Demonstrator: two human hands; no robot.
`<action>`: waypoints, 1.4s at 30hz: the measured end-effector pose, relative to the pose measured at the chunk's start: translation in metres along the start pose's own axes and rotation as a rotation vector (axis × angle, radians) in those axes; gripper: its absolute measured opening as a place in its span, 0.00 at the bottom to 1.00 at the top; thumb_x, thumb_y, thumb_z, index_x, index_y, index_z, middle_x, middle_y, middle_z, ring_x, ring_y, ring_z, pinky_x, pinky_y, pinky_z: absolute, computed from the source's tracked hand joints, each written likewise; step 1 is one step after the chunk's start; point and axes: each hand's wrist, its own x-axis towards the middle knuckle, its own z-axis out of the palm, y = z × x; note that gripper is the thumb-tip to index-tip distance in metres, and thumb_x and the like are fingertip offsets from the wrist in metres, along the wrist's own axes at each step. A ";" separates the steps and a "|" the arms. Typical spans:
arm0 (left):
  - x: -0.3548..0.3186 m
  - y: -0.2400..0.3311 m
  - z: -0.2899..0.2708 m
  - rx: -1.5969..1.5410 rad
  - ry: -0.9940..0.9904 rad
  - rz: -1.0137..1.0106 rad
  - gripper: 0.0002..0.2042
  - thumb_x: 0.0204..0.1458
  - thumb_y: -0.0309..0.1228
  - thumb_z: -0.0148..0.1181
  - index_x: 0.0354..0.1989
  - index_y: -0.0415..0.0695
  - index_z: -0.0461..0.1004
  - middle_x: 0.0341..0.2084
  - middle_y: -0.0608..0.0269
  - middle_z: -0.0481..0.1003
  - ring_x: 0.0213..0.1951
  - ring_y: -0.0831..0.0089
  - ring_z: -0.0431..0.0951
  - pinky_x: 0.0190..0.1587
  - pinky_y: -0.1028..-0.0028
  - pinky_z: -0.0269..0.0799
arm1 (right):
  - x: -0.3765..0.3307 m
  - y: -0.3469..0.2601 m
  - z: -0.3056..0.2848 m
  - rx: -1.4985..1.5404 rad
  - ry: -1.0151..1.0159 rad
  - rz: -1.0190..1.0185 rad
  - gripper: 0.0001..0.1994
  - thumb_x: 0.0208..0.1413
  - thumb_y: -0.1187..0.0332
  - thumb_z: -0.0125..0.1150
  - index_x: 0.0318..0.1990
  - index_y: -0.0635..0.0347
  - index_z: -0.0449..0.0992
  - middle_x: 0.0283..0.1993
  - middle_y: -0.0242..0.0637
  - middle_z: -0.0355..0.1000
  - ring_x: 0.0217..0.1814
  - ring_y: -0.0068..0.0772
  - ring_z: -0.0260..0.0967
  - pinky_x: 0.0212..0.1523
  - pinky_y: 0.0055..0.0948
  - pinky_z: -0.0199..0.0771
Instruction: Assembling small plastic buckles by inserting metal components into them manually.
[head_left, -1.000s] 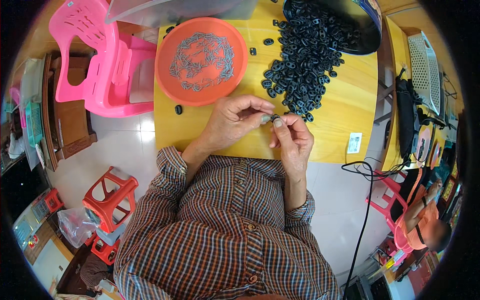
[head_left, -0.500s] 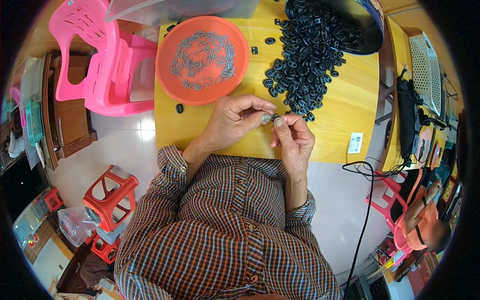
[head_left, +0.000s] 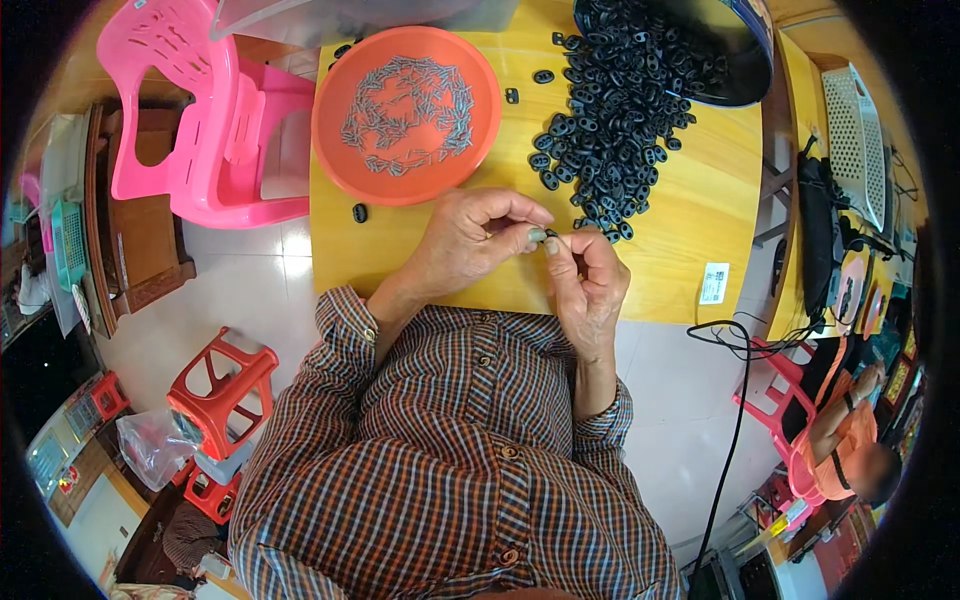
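The fingers [head_left: 535, 236] of the left hand [head_left: 470, 240] and those of the right hand [head_left: 585, 280] meet tip to tip above the near part of the yellow wooden worktop [head_left: 680, 210]. Both sets are pinched nearly closed on one small black oval plastic piece [head_left: 550, 235], thumb and forefinger of each hand pressing it from opposite sides; most of the piece is hidden by the fingertips. The left hand lies at nine o'clock of the piece, the right hand at five o'clock, with both wrists running down into the sleeves of a brown checked shirt [head_left: 450, 460].

Just beyond the fingertips, at about one o'clock, a loose heap of black oval plastic pieces [head_left: 610, 110] spreads across the worktop and reaches up to a dark round bowl [head_left: 745, 60] at the far right corner, from which more of them spill. At eleven o'clock of the hands stands a round orange plastic dish [head_left: 335, 130] holding a scatter of small grey metal pins [head_left: 410, 115]. One stray black piece [head_left: 360, 212] lies alone on the worktop at nine o'clock of the left hand, near the dish's rim. A small white label [head_left: 714, 283] sits on the worktop at three o'clock of the right hand. Left of the worktop stands a pink plastic chair [head_left: 190, 110], and on the floor at seven o'clock a red plastic stool [head_left: 225, 385].
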 end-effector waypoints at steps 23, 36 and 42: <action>0.001 -0.010 0.004 -0.156 -0.023 -0.063 0.07 0.56 0.24 0.54 0.41 0.35 0.73 0.27 0.67 0.75 0.29 0.83 0.75 0.34 0.82 0.73 | 0.001 -0.009 0.002 0.320 0.049 0.321 0.05 0.58 0.71 0.55 0.34 0.63 0.71 0.26 0.29 0.69 0.19 0.14 0.61 0.20 0.14 0.60; 0.000 -0.013 0.008 -0.039 0.010 -0.041 0.05 0.57 0.24 0.53 0.35 0.35 0.72 0.23 0.68 0.72 0.26 0.85 0.72 0.29 0.83 0.71 | 0.001 -0.005 0.004 0.288 0.025 0.276 0.05 0.58 0.71 0.55 0.34 0.62 0.71 0.25 0.27 0.67 0.19 0.13 0.60 0.20 0.14 0.60; -0.001 -0.013 0.011 0.089 0.031 -0.001 0.04 0.56 0.23 0.53 0.33 0.35 0.72 0.22 0.67 0.72 0.24 0.85 0.72 0.26 0.82 0.70 | 0.001 -0.006 0.004 0.264 0.023 0.279 0.05 0.59 0.72 0.55 0.32 0.62 0.70 0.22 0.26 0.65 0.17 0.13 0.58 0.18 0.14 0.58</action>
